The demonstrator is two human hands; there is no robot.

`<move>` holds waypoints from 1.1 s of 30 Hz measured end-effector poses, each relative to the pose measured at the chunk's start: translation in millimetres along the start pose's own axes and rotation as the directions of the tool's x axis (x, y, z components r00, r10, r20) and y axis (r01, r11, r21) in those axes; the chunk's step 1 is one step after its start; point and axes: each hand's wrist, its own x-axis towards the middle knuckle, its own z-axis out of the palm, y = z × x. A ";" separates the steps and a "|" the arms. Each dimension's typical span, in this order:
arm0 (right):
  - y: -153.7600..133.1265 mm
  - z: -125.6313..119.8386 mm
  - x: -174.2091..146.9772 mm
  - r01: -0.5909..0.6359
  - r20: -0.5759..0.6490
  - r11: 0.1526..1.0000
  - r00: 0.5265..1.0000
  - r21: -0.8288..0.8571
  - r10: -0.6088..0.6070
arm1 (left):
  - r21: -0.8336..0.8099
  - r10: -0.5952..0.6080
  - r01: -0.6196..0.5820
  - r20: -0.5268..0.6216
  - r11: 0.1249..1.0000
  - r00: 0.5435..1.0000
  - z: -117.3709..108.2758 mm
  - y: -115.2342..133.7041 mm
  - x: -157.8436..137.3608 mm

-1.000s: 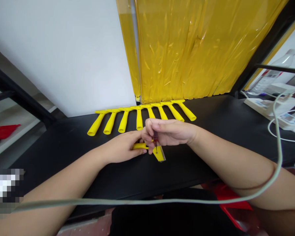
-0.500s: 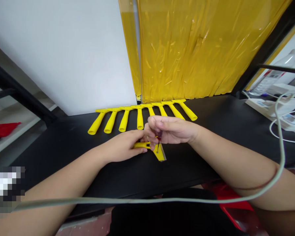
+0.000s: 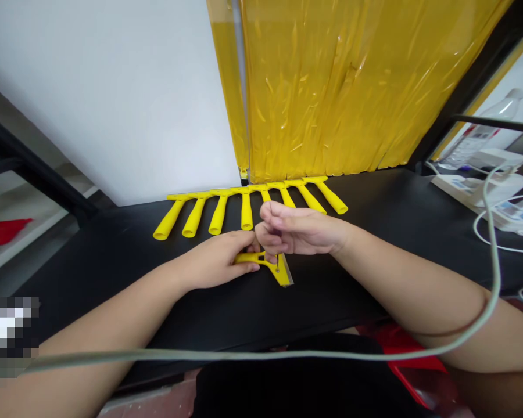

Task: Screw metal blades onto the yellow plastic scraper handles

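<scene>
On the black tabletop lies a yellow scraper (image 3: 282, 277) with a metal blade along its right edge. My left hand (image 3: 215, 255) is closed around its handle, thumb below and fingers above. Over the scraper's head, my right hand (image 3: 303, 231) is curled with its fingers bent around a small screwdriver (image 3: 278, 263). Only the thin dark shaft shows, its tip at the screw in the scraper's head; the fingers hide the handle. Behind both hands, several more yellow scrapers (image 3: 218, 215) stand in a row, handles toward me, some partly covered by my right hand.
A white panel (image 3: 126, 98) and yellow plastic sheeting (image 3: 331, 87) rise behind the black table (image 3: 226, 319). At right are white devices (image 3: 501, 197) and a clear bottle (image 3: 483, 130). A pale cable (image 3: 244, 355) crosses in front of my forearms. Black frame bars (image 3: 47, 180) stand left.
My right hand's fingers have turned and curled further around the screwdriver, hiding the handle that showed before. My left hand and the scraper keep their place; the view has shifted slightly.
</scene>
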 end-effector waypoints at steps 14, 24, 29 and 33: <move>-7.3 -2.4 4.7 0.135 -0.283 0.991 0.951 0.012 -0.126 | 0.085 -0.026 0.024 0.023 0.996 0.999 -1.8 1.8 1.1; -3.2 -2.0 9.0 0.205 -0.380 0.979 0.904 -0.016 -0.195 | 0.084 -0.008 0.006 0.023 0.996 1.000 -1.5 1.0 0.7; 0.0 -1.3 10.2 0.210 -0.354 0.977 0.912 -0.029 -0.206 | 0.089 -0.017 0.015 0.025 0.996 1.000 -1.4 1.8 0.5; -0.2 -1.2 9.2 0.190 -0.345 0.981 0.919 -0.042 -0.193 | 0.087 -0.015 0.013 0.023 0.996 1.000 -1.5 2.2 0.5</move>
